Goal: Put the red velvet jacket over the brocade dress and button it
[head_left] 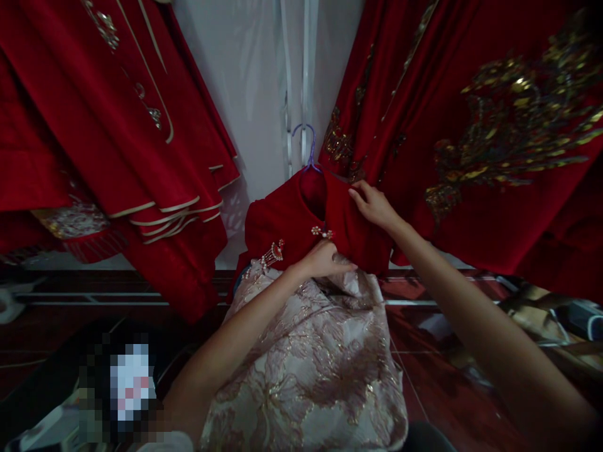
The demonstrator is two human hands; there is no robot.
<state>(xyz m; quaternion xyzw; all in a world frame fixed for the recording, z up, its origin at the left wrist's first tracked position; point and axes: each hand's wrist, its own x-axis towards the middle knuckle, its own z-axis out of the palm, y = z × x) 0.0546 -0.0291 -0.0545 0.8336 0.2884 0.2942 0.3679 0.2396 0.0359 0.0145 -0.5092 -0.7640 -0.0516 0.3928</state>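
Observation:
A red garment hangs on a purple hanger, with a beaded clasp at its neckline and a beaded tassel ornament on its chest. Below it spreads pale brocade cloth with a floral pattern. My left hand lies at the front of the garment, just under the clasp, where red meets brocade. Its fingers are bent over and partly hidden, and what they grip I cannot make out. At the garment's shoulder on the right, my right hand has its thumb and fingers closed on the red fabric.
More red garments hang on both sides: one with pale piping at left, one with gold sequin embroidery at right. White metal poles stand behind the hanger. Bags and other items lie on the right of the tiled floor. A blurred-out screen is at lower left.

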